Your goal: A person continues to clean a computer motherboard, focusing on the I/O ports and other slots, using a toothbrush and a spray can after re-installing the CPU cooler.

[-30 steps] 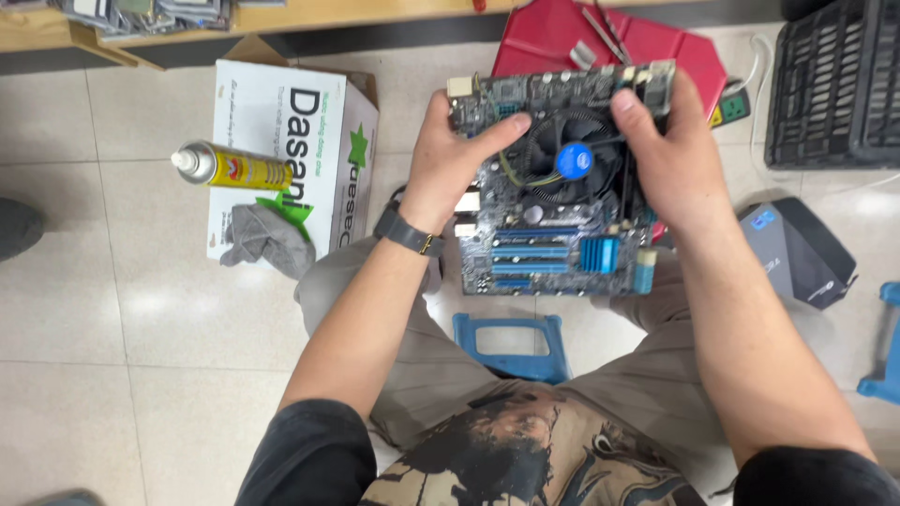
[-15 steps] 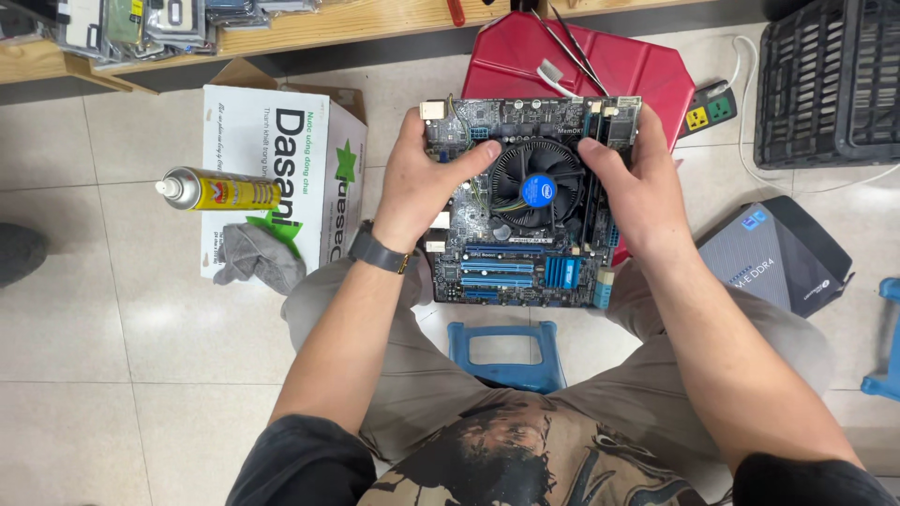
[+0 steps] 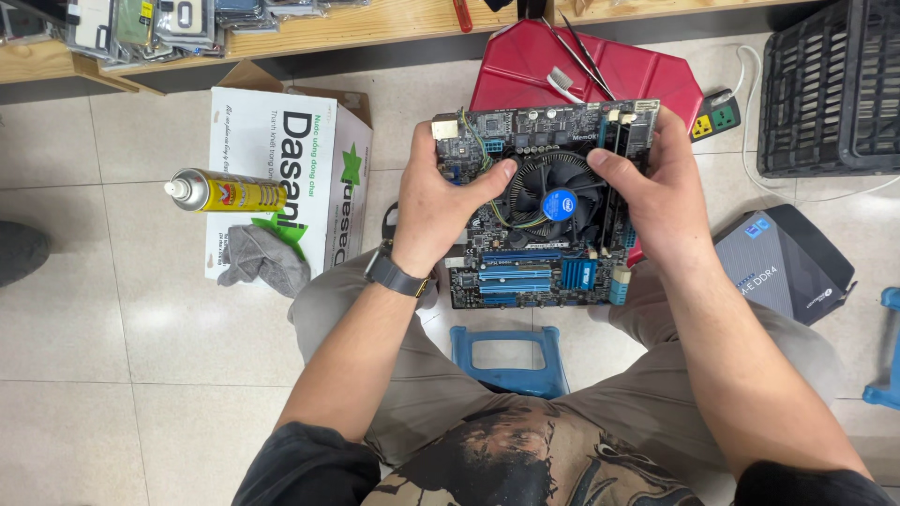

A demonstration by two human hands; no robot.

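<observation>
Motherboard (image 3: 539,211) held over the knees, above the blue stool (image 3: 511,356).

Left of the board: yellow spray can (image 3: 225,192) and grey cloth (image 3: 264,260) on a white carton (image 3: 281,178).

Left hand (image 3: 441,201) grasps the board's left edge, thumb reaching the cooler fan (image 3: 555,199). Right hand (image 3: 656,192) clasps the right edge, thumb at the fan rim.

Judgement: hold by the edges, keep thumbs off the blades, board level.

Behind the board: red case (image 3: 581,70) with tweezers (image 3: 586,56). Right of it: black box (image 3: 783,267), black crate (image 3: 830,84). Nothing obstructs.

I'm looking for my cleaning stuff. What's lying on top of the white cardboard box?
On the white cardboard box lie a yellow spray can on its side and a crumpled grey cloth. Whatever is inside the box is hidden.
</observation>
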